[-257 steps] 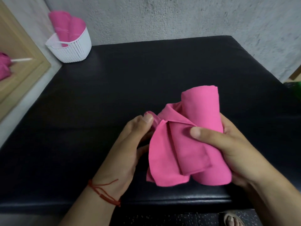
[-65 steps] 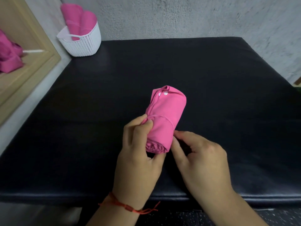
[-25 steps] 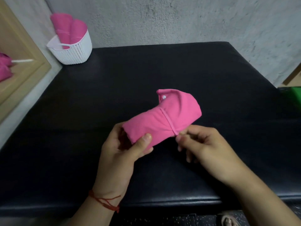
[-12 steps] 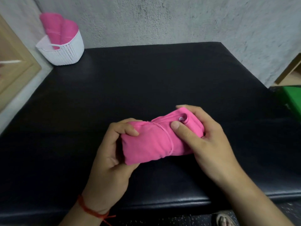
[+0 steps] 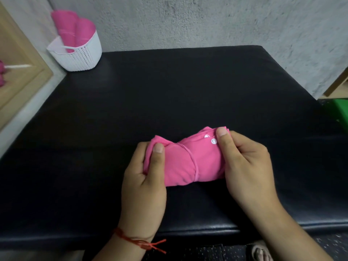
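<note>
Plenty of open black cushion top [image 5: 188, 95] between the pink bundle [image 5: 184, 162] and the back wall [image 5: 207, 21], and out to the right too. Only thing in the way is the white basket [image 5: 81, 55] at the far left corner (pink rolls [image 5: 75, 31] poking up out of it). A wooden frame [image 5: 24, 72] hems the left side.

No legible text, labels, brands or numbers, pink cloth roll [image 5: 185, 162] plain, white basket [image 5: 81, 55] unmarked

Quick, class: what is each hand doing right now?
Left hand: closed, holding the pink cloth roll at its left end.
Right hand: closed, holding its right end.
</note>
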`<control>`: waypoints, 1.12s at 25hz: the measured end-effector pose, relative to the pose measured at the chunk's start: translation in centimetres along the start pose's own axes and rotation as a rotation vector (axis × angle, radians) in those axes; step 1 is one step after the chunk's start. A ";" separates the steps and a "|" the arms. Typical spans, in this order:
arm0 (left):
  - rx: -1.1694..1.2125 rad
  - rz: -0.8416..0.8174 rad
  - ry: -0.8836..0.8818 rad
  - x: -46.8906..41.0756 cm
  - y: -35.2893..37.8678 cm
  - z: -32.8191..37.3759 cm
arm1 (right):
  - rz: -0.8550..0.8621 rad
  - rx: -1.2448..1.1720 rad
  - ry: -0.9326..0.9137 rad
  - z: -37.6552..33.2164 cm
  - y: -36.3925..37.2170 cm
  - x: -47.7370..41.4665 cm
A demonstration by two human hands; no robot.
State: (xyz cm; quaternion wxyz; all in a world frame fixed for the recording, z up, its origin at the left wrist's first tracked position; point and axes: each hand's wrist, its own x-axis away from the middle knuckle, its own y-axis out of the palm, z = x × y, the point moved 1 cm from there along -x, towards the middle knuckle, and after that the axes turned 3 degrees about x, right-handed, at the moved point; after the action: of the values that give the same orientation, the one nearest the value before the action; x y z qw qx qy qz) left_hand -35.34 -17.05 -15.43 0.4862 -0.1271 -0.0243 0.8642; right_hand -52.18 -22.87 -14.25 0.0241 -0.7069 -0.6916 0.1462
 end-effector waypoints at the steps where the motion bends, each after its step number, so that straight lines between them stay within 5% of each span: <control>1: -0.008 0.016 0.020 -0.1 -0.3 0.3 | -0.027 -0.006 0.002 -0.1 -0.2 -0.1; 9: 0.386 -0.021 -0.031 -0.6 -1.0 -1.1 | -0.219 -0.432 0.365 -0.1 0.1 -0.5; 12: 0.476 0.031 -0.014 -0.9 -1.1 -0.8 | -0.311 -0.395 0.254 -1.6 0.2 0.6; 15: 0.471 -0.025 -0.102 -2.1 -1.0 -0.5 | -0.198 -0.169 0.096 -2.3 0.8 1.3; 18: 0.390 -0.004 -0.289 -3.0 -0.7 -1.0 | -0.037 -0.167 0.143 -0.7 1.4 1.4; 24: 0.376 0.139 -0.043 -1.8 -1.2 -0.6 | 0.012 -0.481 0.387 0.0 2.7 1.0; 28: 0.446 0.144 0.035 -2.2 -2.8 0.0 | -0.020 -0.449 0.353 -1.0 3.4 1.7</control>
State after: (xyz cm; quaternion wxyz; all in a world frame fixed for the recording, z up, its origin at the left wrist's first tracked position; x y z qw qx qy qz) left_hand -31.94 -17.48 -14.56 0.4398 -0.0329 0.1849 0.8782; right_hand -48.67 -21.22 -14.41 -0.0118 -0.7023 -0.6986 -0.1361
